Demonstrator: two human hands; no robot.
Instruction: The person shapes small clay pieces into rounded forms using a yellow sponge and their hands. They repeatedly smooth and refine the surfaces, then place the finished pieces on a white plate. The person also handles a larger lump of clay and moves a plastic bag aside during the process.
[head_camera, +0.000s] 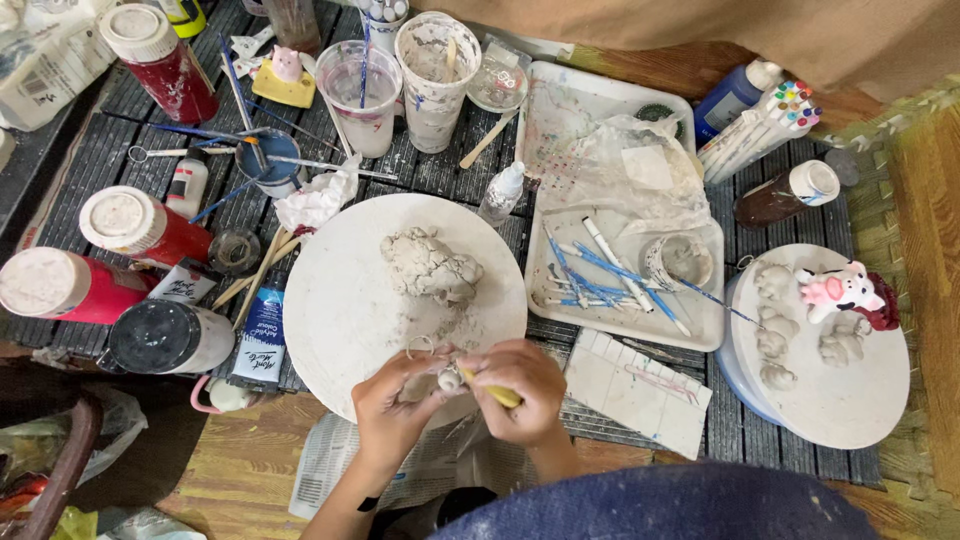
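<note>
My left hand (393, 405) pinches a small pale clay piece (450, 379) over the near edge of a round white board (340, 290). My right hand (520, 385) grips a yellow-handled tool (497, 394) whose tip meets the clay piece. A lump of grey-white clay (432, 267) lies in the middle of the board, just beyond both hands.
A white tray (700, 322) with blue-handled tools and a small clay cup sits to the right. A second round board (850, 395) at far right carries clay balls and a painted pig figure (843, 291). Red paint bottles (140, 227), cups, brushes and a paint tube crowd the left and back.
</note>
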